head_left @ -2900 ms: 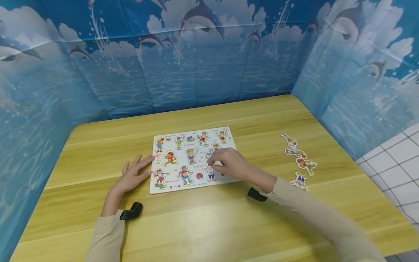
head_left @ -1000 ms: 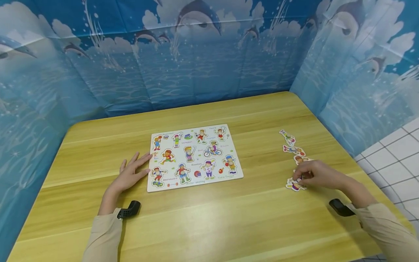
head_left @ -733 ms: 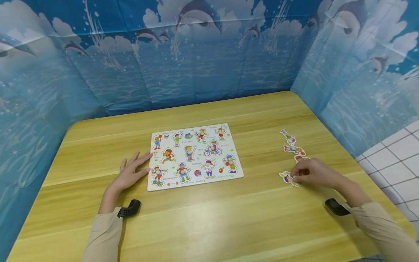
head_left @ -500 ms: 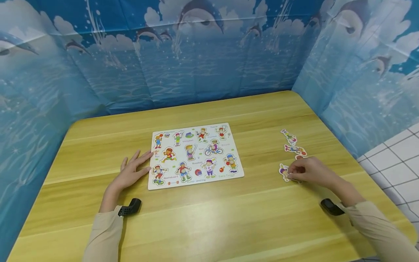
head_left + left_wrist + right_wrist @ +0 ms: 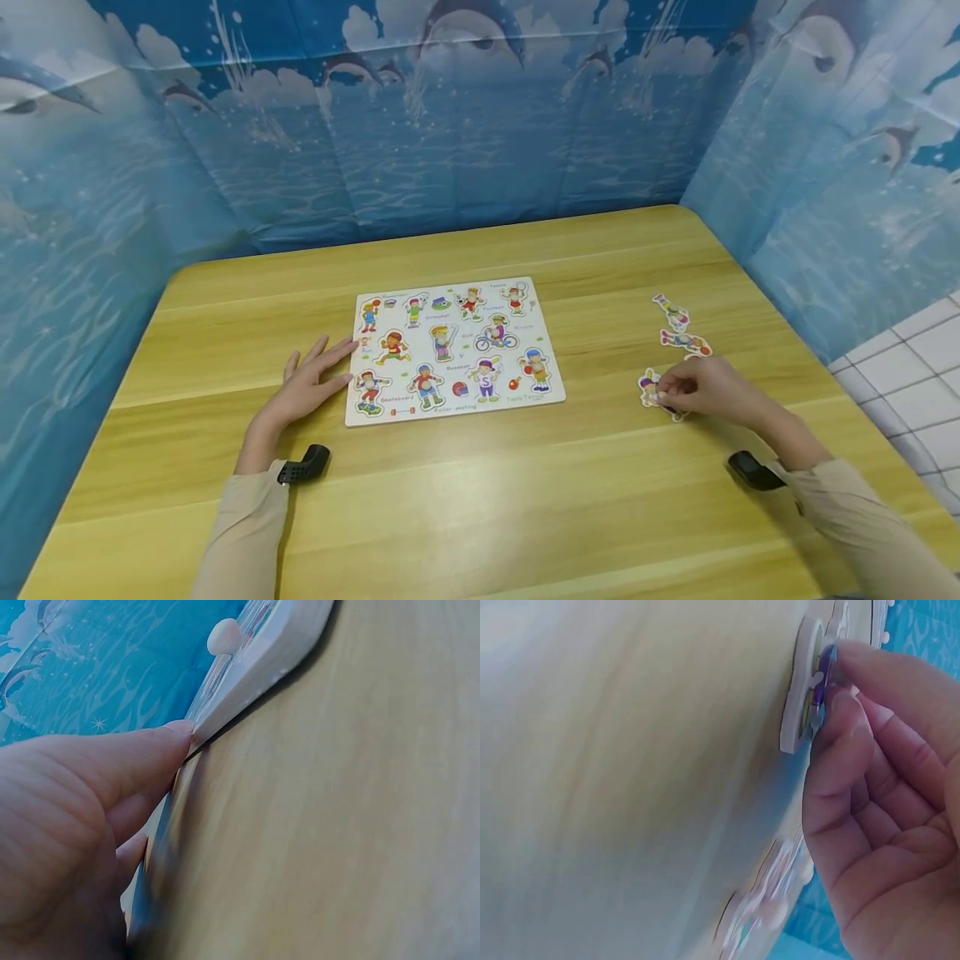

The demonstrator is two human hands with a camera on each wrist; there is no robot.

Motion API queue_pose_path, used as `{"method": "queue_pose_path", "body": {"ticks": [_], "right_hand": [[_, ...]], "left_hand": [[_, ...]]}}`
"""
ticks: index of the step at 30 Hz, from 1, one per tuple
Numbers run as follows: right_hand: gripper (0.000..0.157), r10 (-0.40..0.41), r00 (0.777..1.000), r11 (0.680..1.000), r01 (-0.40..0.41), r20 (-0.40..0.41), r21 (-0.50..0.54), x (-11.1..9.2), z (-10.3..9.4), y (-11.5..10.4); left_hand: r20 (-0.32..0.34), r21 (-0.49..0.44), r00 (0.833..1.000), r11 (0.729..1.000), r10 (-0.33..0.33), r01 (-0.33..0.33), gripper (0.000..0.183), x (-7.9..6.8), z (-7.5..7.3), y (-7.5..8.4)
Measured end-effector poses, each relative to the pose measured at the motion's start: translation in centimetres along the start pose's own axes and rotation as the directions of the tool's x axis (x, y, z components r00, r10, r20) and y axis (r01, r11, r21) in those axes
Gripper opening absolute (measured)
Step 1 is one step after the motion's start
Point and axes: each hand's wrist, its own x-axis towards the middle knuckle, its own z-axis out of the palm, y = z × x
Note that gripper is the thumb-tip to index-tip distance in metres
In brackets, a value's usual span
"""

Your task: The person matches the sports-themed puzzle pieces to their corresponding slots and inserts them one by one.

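Observation:
My left hand (image 5: 306, 385) lies with its fingers spread at the left edge of a white puzzle board (image 5: 450, 410) printed with sports figures. In the left wrist view its thumb (image 5: 161, 739) touches the board's side, near a round knob (image 5: 224, 637). My right hand (image 5: 708, 387) is right of the board, thumb and fingertips pinching a flat puzzle piece (image 5: 648, 385) of a purple-capped figure. The right wrist view shows that piece (image 5: 801, 690) edge-on at the fingertips; the hand covers part of it from above.
Two more figure pieces, one green and white (image 5: 671, 312) and one in blue with a ball (image 5: 686, 342), lie above the right hand. Beyond the wooden table (image 5: 465, 508) hangs a blue dolphin curtain (image 5: 480, 167). White floor tiles (image 5: 922, 367) show at right.
My right hand has gone from the board to the pieces at right and taken hold of the purple-capped one, which has turned and shifted slightly left. My left hand stays at the board.

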Motion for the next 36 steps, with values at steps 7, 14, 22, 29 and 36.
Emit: {"method": "queue_pose_path", "body": {"ticks": [7, 14, 22, 29, 36], "right_hand": [[0.01, -0.047, 0.998, 0.998, 0.046, -0.036, -0.032, 1.4, 0.7, -0.8], [0.01, -0.045, 0.998, 0.998, 0.043, -0.046, -0.039, 2.5, 0.7, -1.8], [0.008, -0.021, 0.999, 0.999, 0.019, -0.036, -0.051, 3.5, 1.0, -3.4], [0.009, -0.029, 0.999, 0.999, 0.029, -0.023, -0.017, 5.1, 2.2, -4.6], [0.009, -0.072, 0.997, 0.995, 0.071, -0.01, -0.07, 7.2, 3.0, -6.6]], "left_hand": [[-0.007, 0.0, 1.0, 1.0, 0.004, -0.004, 0.055, -0.1, 0.1, -0.1], [-0.014, -0.006, 1.0, 1.0, 0.005, -0.005, 0.055, -0.2, 0.3, -0.2], [-0.002, -0.004, 1.0, 1.0, -0.001, 0.001, 0.056, 0.0, 0.0, 0.0], [0.001, 0.009, 1.0, 1.0, -0.005, 0.005, 0.055, -0.1, 0.0, -0.2], [-0.012, 0.003, 1.0, 1.0, 0.003, -0.003, 0.055, -0.1, 0.0, 0.0]]}}
